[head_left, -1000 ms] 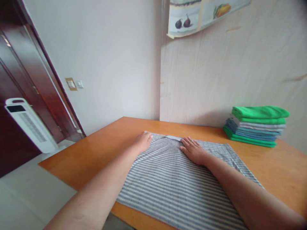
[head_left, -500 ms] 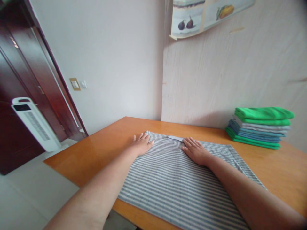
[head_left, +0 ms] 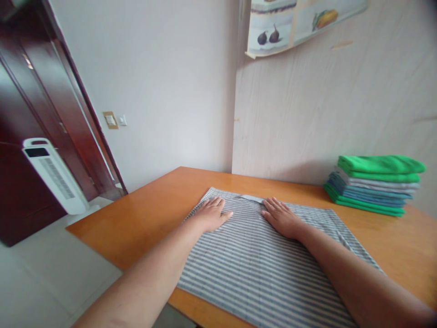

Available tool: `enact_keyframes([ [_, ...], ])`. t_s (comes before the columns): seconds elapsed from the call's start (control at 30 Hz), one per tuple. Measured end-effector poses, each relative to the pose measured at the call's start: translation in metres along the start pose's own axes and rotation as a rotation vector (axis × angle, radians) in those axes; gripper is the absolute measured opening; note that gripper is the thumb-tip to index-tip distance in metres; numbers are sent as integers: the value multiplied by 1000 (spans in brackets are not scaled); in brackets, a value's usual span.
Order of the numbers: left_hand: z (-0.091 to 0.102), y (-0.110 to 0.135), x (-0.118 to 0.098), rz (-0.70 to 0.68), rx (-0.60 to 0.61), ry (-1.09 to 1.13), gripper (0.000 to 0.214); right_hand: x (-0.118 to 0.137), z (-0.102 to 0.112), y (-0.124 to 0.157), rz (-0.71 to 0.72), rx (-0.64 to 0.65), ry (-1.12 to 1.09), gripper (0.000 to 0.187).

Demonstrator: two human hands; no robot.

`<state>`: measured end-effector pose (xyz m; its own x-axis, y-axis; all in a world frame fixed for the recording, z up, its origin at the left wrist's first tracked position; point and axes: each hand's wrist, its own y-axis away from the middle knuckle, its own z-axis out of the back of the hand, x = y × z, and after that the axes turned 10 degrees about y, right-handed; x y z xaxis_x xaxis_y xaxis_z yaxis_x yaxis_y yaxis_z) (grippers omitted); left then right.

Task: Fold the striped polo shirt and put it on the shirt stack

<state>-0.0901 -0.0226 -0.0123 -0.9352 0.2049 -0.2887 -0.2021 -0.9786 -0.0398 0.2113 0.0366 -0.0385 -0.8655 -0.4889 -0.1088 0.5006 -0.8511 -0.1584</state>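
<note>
A grey-and-white striped cloth (head_left: pixel 246 264) lies spread over the wooden table, with small creases near its right edge. My left hand (head_left: pixel 212 214) rests palm down near its far left corner, thumb held out to the side. Palm down too, my right hand (head_left: pixel 282 217) lies on the cloth's far middle part, fingers stretched forward. Beside those fingertips a pale strip (head_left: pixel 251 198) shows along the far edge; whether it is a label or a folded band I cannot tell.
A stack of folded green, grey and blue cloths (head_left: pixel 375 184) stands at the table's (head_left: pixel 143 218) back right, near the wall. On the floor to the left is a white tower heater or fan (head_left: pixel 56 175), by a dark red door (head_left: pixel 20 191).
My left hand has slid right and slightly nearer, from the cloth's left edge onto its striped surface. My right hand stays at nearly the same spot on the cloth.
</note>
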Motion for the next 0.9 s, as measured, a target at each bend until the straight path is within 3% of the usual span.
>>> enact_keyframes([
  [0.27,6,4,-6,21,32,27,89,-4,-8,0,22,-41,20,73],
  [0.47,8,12,3,65,-12,22,90,-4,-9,-1,16,-48,19,72],
  [0.63,18,7,6,113,73,26,90,-1,-3,-1,3,-11,8,75],
  [0.77,27,-11,-15,147,69,-1,86,2,1,0,-7,-13,6,72],
  [0.9,18,-34,-57,-9,-36,18,74,4,5,1,0,-16,5,72],
])
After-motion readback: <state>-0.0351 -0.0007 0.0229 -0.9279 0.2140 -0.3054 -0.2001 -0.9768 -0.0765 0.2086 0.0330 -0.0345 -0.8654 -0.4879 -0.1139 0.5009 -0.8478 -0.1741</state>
